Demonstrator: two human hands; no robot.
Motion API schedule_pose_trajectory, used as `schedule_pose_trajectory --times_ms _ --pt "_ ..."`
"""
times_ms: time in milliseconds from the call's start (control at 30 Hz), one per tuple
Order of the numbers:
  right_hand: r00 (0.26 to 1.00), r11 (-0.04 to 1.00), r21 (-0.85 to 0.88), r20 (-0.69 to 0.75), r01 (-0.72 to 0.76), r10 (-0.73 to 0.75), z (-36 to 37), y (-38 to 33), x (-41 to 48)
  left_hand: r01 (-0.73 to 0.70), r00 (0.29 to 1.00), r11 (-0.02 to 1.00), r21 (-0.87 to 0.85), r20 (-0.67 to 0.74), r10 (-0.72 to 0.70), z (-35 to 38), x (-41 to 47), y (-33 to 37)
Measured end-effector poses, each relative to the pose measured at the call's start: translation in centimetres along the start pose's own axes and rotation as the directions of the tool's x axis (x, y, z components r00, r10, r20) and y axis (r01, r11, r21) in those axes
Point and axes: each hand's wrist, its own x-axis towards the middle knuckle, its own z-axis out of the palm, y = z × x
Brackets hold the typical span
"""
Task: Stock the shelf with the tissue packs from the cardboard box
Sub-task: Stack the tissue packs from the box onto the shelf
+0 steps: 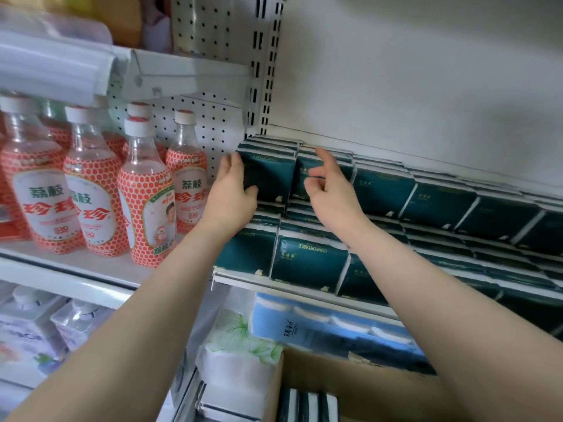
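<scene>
Both my hands are up at the dark green tissue packs on the shelf.

My left hand holds the left side of the top corner tissue pack, with my fingers wrapped on its edge. My right hand is just beside the next pack; its fingers are loosely curled with one pointing up, and I cannot tell if it grips anything. The packs sit in stepped rows on the shelf, leaning back toward the white wall. More packs stand on end in the cardboard box low down in my view. Red spotted bottles stand on the next shelf to the left.
</scene>
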Motion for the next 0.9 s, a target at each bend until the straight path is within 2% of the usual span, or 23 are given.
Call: schedule_pose_trajectory --times_ms 267,400,667,900 --pt "0.995 1.000 -0.003 -0.097 -0.006 0.006 -6.1 0.9 -4.8 -0.266 0.962 0.963 -0.033 -0.064 0.264 1.5 -4.5 4.9" --pt "0.985 0.999 -0.004 -0.163 -0.053 0.051 -9.5 3.1 -9.1 -0.375 0.927 0.921 -0.109 -0.021 0.375 2.9 -8.2 7.6" --pt "0.979 0.985 -0.063 -0.139 -0.158 0.148 -12.9 10.4 -21.8 -0.460 0.813 0.865 -0.199 0.298 0.501 10.2 -17.6 10.1" --pt "0.943 0.933 -0.137 -0.052 -0.332 0.328 -12.2 17.9 -30.6 -0.306 0.692 0.932 -0.194 0.626 0.358 17.9 -24.9 6.9"
